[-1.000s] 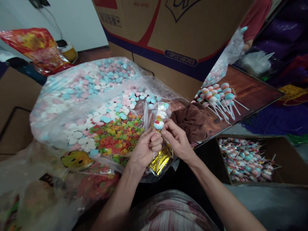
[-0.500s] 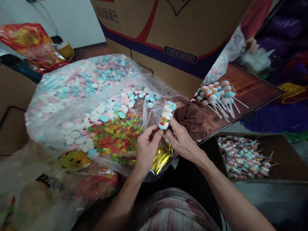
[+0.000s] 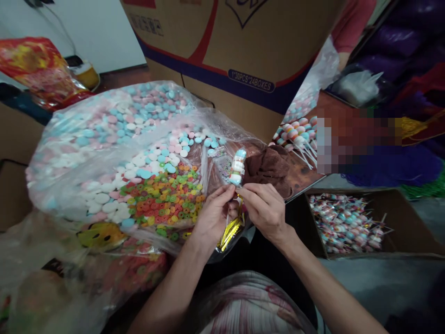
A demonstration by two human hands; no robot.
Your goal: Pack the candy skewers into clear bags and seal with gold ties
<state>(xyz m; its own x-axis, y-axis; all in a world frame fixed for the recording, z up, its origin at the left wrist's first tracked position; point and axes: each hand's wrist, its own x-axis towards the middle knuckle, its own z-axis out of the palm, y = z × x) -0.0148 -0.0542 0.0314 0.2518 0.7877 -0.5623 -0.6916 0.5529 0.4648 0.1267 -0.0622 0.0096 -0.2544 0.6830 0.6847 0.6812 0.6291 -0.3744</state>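
My left hand [image 3: 212, 218] and my right hand [image 3: 266, 209] meet at the base of a candy skewer [image 3: 237, 167] wrapped in a clear sleeve, pastel sweets stacked on it. Both hands pinch the sleeve's neck just under the sweets, where a gold twist tie [image 3: 240, 202] shows between the fingers. A bundle of gold twist ties [image 3: 229, 233] lies just below my hands. Behind them a big clear plastic bag [image 3: 114, 153] holds pink, white and blue round sweets and a patch of small coloured ring sweets [image 3: 163, 197].
A brown cloth [image 3: 273, 169] lies right of the skewer. Finished candy sticks [image 3: 299, 137] rest on a wooden board, and a cardboard box of wrapped sticks [image 3: 347, 225] sits at the right. A large printed carton [image 3: 236, 51] stands behind. Another person's sleeve [image 3: 351, 23] shows top right.
The skewer has tilted more upright and come slightly left. My fingers have closed in tighter at its neck, with the gold tie now between them.
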